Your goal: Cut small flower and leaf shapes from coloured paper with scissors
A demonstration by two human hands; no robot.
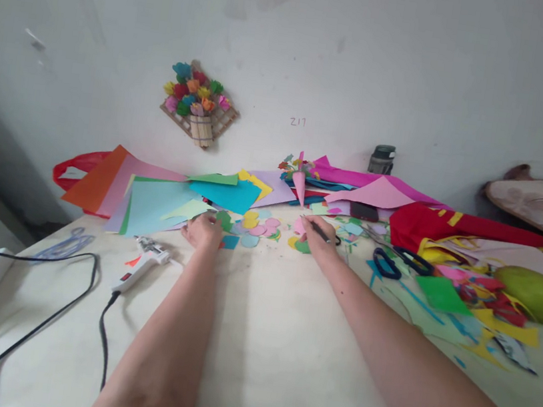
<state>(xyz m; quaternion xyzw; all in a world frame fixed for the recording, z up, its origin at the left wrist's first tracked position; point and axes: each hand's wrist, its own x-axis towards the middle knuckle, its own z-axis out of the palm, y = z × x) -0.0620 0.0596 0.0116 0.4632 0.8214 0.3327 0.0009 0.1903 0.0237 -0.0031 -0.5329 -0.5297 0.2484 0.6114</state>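
My right hand (pixel 320 235) is closed around a dark pen (pixel 318 229) beside pink and green paper pieces. Curled at the left is my left hand (pixel 203 229), its fingers next to a green paper cutout (pixel 223 220); what they pinch, if anything, is hidden. Between the hands lie yellow paper circles (pixel 250 219), pink paper circles (pixel 273 223) and a pale blue one (pixel 249 241). A blue paper square (pixel 230 242) lies just right of my left hand. Behind them, a pink paper cone with small colourful flowers (pixel 299 187) leans near the wall.
Coloured paper sheets (pixel 157 204) line the back left. A white glue gun (pixel 138 270) with a black cord rests at left. Dark-handled scissors (pixel 387 263), paper scraps (pixel 445 294), a red cloth (pixel 414 227) and a green fruit (pixel 539 295) lie at right. A phone (pixel 364 211) is behind.
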